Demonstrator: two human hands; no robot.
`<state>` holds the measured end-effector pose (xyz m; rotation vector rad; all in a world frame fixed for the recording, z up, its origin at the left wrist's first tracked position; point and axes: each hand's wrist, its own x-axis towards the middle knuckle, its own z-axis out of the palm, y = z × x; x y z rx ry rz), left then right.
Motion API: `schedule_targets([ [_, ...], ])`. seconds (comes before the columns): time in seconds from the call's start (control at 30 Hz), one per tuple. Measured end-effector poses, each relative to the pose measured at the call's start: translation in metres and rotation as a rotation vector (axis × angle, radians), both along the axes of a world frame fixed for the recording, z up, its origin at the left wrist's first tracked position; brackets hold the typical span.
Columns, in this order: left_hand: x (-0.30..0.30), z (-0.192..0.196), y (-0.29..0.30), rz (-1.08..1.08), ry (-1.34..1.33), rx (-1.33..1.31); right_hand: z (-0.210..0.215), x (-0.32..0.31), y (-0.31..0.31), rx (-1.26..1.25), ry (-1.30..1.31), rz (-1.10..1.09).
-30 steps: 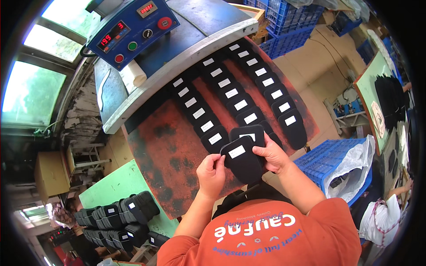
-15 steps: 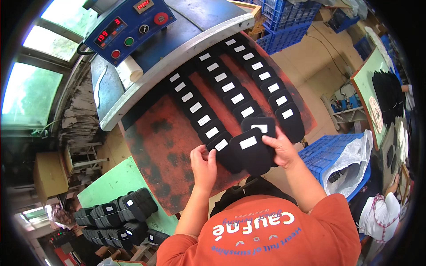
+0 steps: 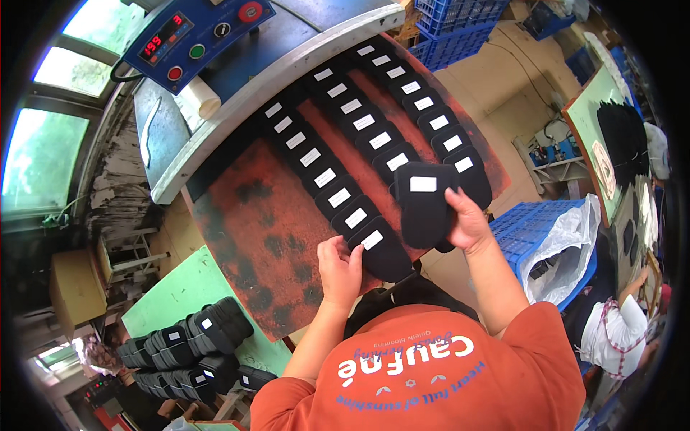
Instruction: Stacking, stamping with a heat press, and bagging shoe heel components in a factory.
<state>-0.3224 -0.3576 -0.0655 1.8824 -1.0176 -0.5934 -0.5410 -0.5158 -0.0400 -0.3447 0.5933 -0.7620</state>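
Note:
My right hand (image 3: 471, 221) is closed on the edge of a flat black pad (image 3: 425, 219) with rounded ends and a white label. It is held over the front of the middle row, partly hiding the pads there. At the near end of the left row lies another labelled black pad (image 3: 388, 258). My left hand (image 3: 341, 274) has its thumb and curled fingers at that pad's left edge, just beside the label. Overlapping black pads (image 3: 311, 164) form three rows on a worn red board (image 3: 266, 287), labels facing up.
A blue control box (image 3: 198, 36) with lit displays stands on the machine beyond the board. Dark pads (image 3: 215, 330) are stacked on a green table (image 3: 180, 284) at left. At right are a blue crate (image 3: 525, 223) with a plastic liner and a person in white (image 3: 614, 341).
One of the fanned black pads in my hands now lies at the near end of the left row. My right hand has moved slightly up with the other pad. The view has shifted slightly.

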Motion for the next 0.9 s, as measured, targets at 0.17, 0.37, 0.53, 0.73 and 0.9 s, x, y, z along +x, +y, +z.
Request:
schedule_targets([
  [0.17, 0.002, 0.033, 0.000, -0.043, 0.359, -0.057, 0.006, 0.067, 0.034, -0.039, 0.098, 0.045],
  [0.37, 0.121, 0.011, -0.048, 0.358, 0.588, -0.208, 0.006, 0.119, 0.009, 0.061, -0.214, 0.149],
  [0.53, 0.259, -0.049, -0.111, 0.468, 0.227, -0.095, 0.007, 0.151, 0.002, 0.085, -0.241, 0.179],
  [0.73, 0.240, 0.011, -0.109, 0.302, -0.262, 0.128, 0.000, 0.198, 0.008, 0.065, -0.053, 0.130],
  [0.9, 0.182, 0.029, -0.070, 0.134, 0.426, -0.044, -0.005, 0.220, -0.004, 0.002, 0.040, 0.099],
])
